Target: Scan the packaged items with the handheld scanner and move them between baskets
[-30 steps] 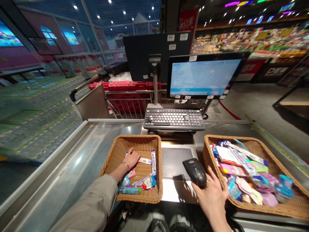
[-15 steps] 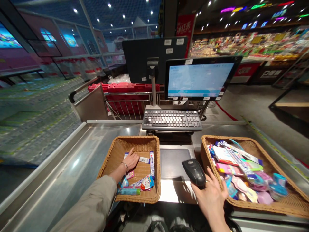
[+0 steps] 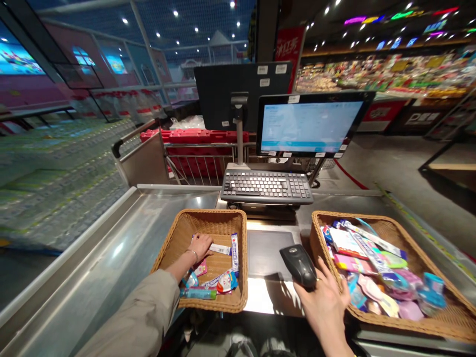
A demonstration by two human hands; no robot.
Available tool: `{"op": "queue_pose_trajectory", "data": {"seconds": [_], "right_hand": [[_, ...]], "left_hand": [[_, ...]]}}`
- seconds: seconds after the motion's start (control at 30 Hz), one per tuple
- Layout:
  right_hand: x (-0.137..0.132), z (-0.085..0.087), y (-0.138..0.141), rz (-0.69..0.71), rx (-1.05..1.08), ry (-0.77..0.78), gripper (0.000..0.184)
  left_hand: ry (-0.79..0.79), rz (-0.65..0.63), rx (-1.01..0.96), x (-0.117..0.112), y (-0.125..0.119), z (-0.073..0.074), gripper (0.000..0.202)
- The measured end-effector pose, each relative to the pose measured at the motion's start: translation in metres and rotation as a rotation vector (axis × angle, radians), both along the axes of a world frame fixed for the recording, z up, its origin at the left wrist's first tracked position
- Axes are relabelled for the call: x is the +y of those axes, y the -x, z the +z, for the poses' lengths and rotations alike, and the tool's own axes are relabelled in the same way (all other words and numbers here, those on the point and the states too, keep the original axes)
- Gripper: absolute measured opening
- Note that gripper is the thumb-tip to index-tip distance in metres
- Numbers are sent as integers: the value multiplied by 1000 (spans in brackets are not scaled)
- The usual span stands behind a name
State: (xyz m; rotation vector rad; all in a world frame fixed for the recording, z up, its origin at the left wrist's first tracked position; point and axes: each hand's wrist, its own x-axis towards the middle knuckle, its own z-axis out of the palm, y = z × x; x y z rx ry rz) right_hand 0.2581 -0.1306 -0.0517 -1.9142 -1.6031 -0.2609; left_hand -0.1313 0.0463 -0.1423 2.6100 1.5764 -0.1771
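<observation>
My left hand reaches into the left wicker basket. Its fingers are bent around the middle of a slim white-and-blue candy pack lying on the basket floor. A second blue-and-white candy pack lies along the right wall. Nearer me are a colourful packet, a green-blue tube-shaped item and a small pink packet, partly beside my wrist. My right hand is wrapped around a black barcode scanner, held between the two baskets, its front end pointing left.
At right stands a bigger wicker basket full of packets and small plastic toys. A keyboard and a lit monitor stand behind the grey scale plate. The metal counter stretches left. Behind it is a shopping cart.
My left hand's fingers have gone from stretched out to bent over the candy pack, which has tilted slightly. My right hand keeps the scanner in place. The view has shifted slightly.
</observation>
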Motion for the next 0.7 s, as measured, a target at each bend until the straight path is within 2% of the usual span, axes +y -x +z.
{"op": "queue_pose_trajectory", "data": {"seconds": [0.17,0.37,0.53,0.7], "right_hand": [[-1,-1,0,7,0,9,32],[1,2,1,14,21,20,33],[2,5,4,26,43,7,34],[3,5,6,44,56,-27,35]], "left_hand": [[9,66,-27,4,2,2,23],[15,62,-77,7,0,12,22],[47,87,-40,4,-3,19,26],[98,127,27,-2,-3,29,44]]}}
